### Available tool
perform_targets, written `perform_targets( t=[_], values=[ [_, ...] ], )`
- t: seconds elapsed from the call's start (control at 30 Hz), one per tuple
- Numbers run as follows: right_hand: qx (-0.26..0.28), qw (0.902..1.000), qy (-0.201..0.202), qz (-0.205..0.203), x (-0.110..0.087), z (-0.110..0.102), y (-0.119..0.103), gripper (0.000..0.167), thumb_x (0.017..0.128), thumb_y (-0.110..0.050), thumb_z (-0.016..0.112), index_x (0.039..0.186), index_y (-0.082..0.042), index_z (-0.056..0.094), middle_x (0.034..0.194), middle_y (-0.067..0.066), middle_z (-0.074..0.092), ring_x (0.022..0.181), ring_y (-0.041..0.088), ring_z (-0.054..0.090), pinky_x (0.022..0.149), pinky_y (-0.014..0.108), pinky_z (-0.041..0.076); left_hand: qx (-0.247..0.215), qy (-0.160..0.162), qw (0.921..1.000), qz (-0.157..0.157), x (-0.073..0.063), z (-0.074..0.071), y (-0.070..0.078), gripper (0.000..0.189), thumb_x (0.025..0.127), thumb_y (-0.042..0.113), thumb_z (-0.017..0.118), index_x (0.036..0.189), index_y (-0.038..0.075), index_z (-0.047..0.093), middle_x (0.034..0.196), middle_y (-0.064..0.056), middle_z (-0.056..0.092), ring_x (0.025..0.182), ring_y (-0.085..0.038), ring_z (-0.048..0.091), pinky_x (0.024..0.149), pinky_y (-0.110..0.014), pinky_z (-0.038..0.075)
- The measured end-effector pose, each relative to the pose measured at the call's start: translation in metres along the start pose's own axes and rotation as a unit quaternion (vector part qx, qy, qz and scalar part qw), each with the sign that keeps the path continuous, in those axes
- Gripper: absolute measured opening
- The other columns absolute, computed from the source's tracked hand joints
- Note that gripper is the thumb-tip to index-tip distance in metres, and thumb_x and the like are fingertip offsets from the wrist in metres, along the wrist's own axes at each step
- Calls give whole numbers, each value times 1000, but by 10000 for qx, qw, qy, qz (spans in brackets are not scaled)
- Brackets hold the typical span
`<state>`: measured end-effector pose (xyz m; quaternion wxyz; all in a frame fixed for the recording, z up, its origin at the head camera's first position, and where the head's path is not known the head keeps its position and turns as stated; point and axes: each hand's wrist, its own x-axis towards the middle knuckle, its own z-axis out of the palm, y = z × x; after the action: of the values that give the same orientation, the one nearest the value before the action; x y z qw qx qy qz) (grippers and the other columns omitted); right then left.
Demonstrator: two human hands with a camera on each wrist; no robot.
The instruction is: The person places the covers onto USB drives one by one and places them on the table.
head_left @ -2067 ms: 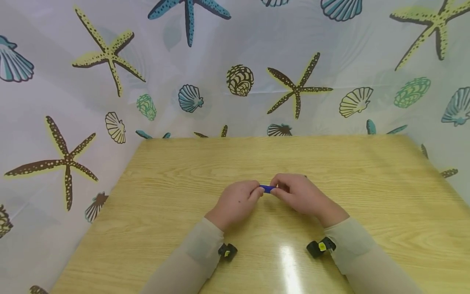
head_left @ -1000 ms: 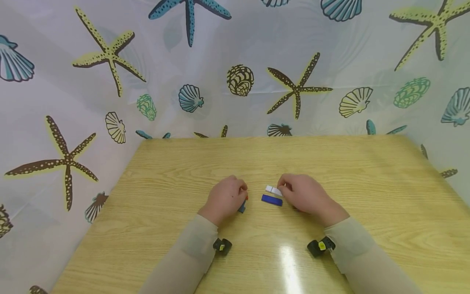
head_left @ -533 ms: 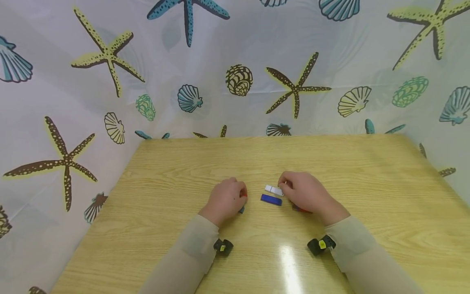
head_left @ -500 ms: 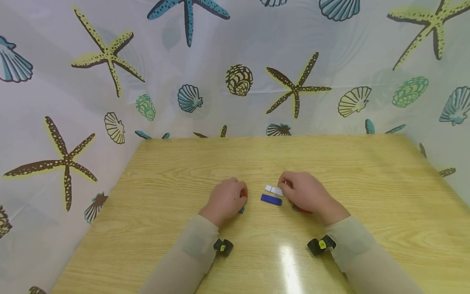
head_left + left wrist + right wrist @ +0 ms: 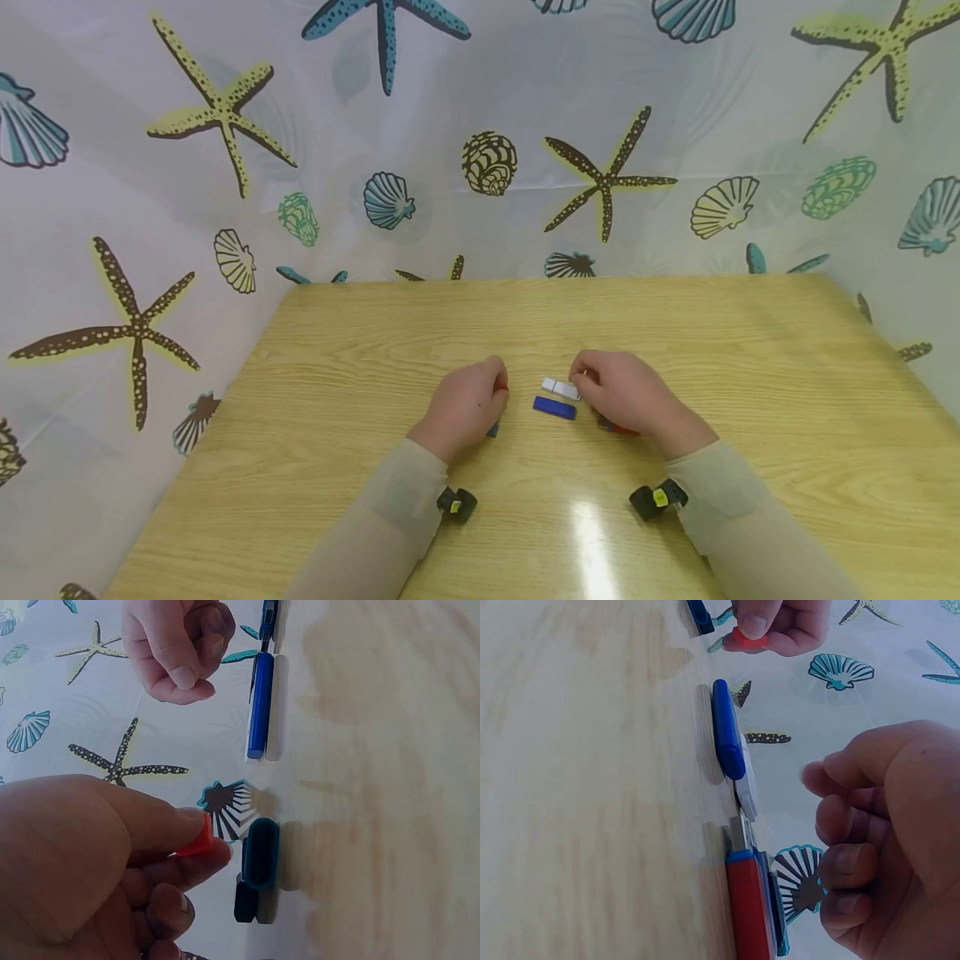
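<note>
In the head view my left hand [image 5: 461, 408] is above the table's middle, its thumb and forefinger pinching a small red cap [image 5: 196, 840]. Below it lie a teal cap [image 5: 261, 855] with its hollow end showing and a dark piece [image 5: 245, 900]. My right hand [image 5: 621, 393] hovers right of centre, fingers loosely curled around nothing. Between the hands a blue USB flash drive [image 5: 554, 407] lies in front of a white one [image 5: 560, 388]. Beneath my right hand is a red flash drive [image 5: 750, 915] with its metal plug bare, beside a teal-edged piece [image 5: 778, 907].
All of this rests on a pale wooden table [image 5: 375, 333]. A white curtain [image 5: 450, 225] printed with starfish and shells hangs along the back and sides. Each wrist carries a small black camera, such as the left camera [image 5: 456, 504].
Earlier both hands held the blue flash drive together; it now lies on the table. My hands have parted, and my left hand has raised the red cap slightly.
</note>
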<state>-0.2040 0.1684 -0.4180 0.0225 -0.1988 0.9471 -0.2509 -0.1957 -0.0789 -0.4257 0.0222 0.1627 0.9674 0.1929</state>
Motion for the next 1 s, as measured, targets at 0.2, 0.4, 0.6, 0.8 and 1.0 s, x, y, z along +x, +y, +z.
perform_targets(
  t=[0.2, 0.4, 0.6, 0.8, 1.0],
  values=[
    [-74, 9998, -175, -83, -1, -1, 2, 14, 101, -23, 58, 98, -17, 70, 71, -8, 58, 65, 13, 53, 71, 38, 46, -2, 162, 9999, 45, 2, 0, 1, 7, 99, 18, 65, 100, 18, 58, 83, 6, 58, 70, -14, 54, 64, -28, 47],
    [-168, 9990, -423, -24, -2, -2, 3, 11, 100, -25, 60, 96, -20, 69, 74, -8, 58, 67, 14, 52, 71, 37, 46, -103, 244, 9996, 77, 3, -1, 2, 11, 97, 13, 62, 107, 15, 62, 93, 5, 58, 78, -14, 54, 72, -30, 49],
    [-199, 9983, -547, -38, -2, -4, 4, 12, 100, -26, 61, 95, -19, 69, 74, -7, 58, 66, 14, 52, 68, 36, 45, -171, 246, 9995, 43, 2, 0, 1, 18, 94, 11, 62, 112, 15, 63, 97, 4, 58, 83, -13, 54, 75, -30, 50],
    [-181, 9969, -768, 29, -3, -6, 7, 10, 99, -29, 65, 96, -20, 68, 76, -6, 58, 66, 14, 51, 66, 35, 43, -236, 207, 9995, 1, 2, 0, 1, 22, 92, 9, 63, 114, 15, 63, 97, 4, 57, 83, -13, 54, 75, -30, 49],
    [-111, 9934, -1134, 104, -5, -7, 10, 13, 93, -32, 71, 99, -22, 66, 87, -7, 60, 74, 15, 52, 70, 37, 45, -218, 206, 9995, 91, 1, -1, 2, 19, 92, 8, 63, 109, 15, 64, 98, 5, 57, 85, -12, 53, 77, -28, 49]
  ],
)
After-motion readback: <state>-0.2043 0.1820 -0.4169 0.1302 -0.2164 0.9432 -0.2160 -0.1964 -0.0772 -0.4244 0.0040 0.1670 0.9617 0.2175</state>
